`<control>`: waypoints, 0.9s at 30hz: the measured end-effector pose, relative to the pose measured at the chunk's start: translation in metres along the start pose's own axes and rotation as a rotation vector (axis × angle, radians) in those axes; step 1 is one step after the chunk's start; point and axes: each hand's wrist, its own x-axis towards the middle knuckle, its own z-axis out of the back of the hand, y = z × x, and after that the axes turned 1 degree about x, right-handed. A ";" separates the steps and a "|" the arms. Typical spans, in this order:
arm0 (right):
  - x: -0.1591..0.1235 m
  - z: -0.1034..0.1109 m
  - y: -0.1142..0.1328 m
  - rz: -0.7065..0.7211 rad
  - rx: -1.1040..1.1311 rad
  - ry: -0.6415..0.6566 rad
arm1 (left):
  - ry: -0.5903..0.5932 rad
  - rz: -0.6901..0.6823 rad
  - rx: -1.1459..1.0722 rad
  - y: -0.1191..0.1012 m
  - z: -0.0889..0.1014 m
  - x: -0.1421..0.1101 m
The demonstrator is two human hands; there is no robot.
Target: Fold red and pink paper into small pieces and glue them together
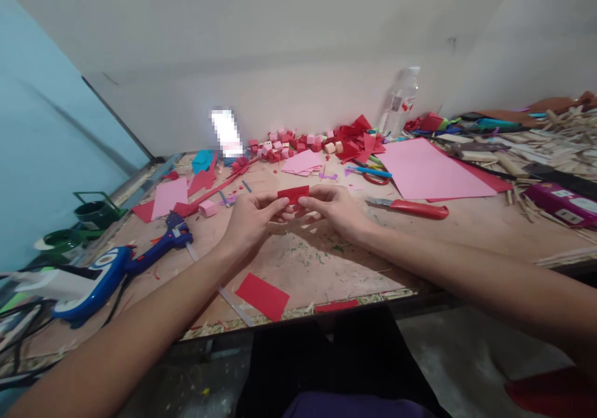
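Observation:
Between my two hands, over the middle of the table, is a small strip of red paper (293, 192). My left hand (255, 214) pinches its left end with thumb and fingers. The right end is pinched in the same way by my right hand (333, 208). Some of my fingers are hidden behind the paper. A red-handled knife (418, 209) lies to the right of my right hand. Nearer to me, a red paper rectangle (263, 296) rests by the table's front edge. Behind my hands are several pink paper pieces (302, 162).
Small red and pink paper cubes (280, 145) are heaped along the wall. A blue glue gun (161, 244) and a blue power strip (100, 287) with cables lie at left. Pink sheets (431, 172), a plastic bottle (402, 104) and wooden sticks (555, 141) occupy the right.

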 end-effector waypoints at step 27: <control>0.007 0.005 -0.003 -0.048 -0.028 0.071 | -0.011 0.004 0.126 0.007 0.006 -0.002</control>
